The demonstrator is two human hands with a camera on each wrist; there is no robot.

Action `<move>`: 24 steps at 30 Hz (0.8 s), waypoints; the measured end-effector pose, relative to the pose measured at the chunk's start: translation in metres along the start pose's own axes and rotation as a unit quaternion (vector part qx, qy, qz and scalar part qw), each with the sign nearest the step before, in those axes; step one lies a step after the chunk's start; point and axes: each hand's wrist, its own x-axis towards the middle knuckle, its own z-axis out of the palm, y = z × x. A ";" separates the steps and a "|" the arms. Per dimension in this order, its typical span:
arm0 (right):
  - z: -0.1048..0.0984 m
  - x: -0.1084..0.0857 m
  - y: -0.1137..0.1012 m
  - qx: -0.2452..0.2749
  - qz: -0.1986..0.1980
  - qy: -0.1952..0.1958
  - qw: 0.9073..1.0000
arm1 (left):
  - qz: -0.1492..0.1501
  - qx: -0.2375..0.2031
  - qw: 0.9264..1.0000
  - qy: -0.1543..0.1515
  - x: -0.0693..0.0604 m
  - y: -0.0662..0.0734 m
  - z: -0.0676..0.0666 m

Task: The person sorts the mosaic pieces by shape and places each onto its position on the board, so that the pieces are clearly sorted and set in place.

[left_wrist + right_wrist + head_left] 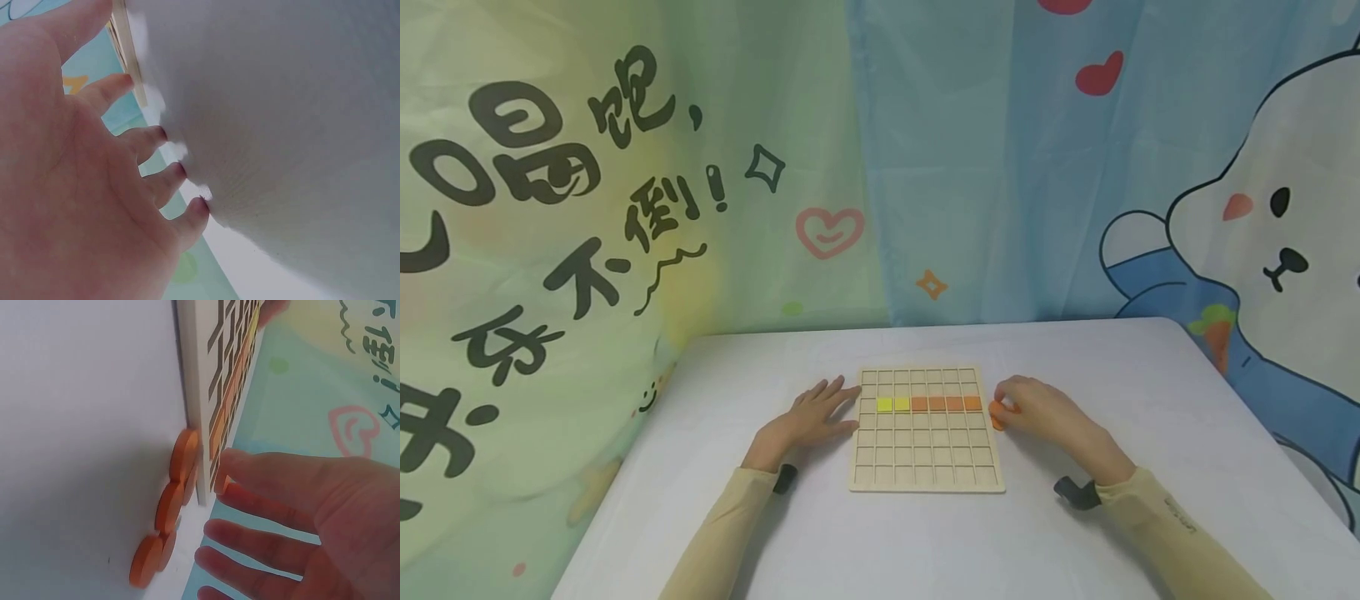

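A pale wooden grid board (pixel 927 481) lies flat on the table. One of its upper rows holds two yellow square tiles (pixel 884 405) and several orange square tiles (pixel 936 404) to their right. My left hand (pixel 814 417) is spread with its fingertips on the tabletop, thumb and index finger at the board's left edge. At the board's right edge, my right hand (pixel 1043 408) pinches a small orange piece (pixel 221 481) between thumb and index finger; its shape is mostly hidden. Several round orange discs (pixel 169 507) lie on the table beside the board, close to that hand.
A white cloth covers the table (pixel 925 542). Behind it hangs a printed curtain (pixel 940 167) with writing, hearts and a cartoon animal. Dark wrist straps (pixel 1077 493) stick out beside the sleeve cuffs.
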 end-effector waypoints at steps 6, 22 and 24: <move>0.004 0.000 -0.008 -0.001 -0.034 0.006 0.999 | 0.000 0.000 1.000 0.002 0.000 0.002 -0.001; 0.016 0.000 -0.016 -0.013 -0.042 0.006 0.999 | 0.006 -0.003 1.000 0.005 -0.001 0.001 -0.001; 0.016 0.000 -0.017 -0.014 -0.041 0.006 0.999 | 0.005 -0.001 1.000 0.004 -0.001 0.000 0.000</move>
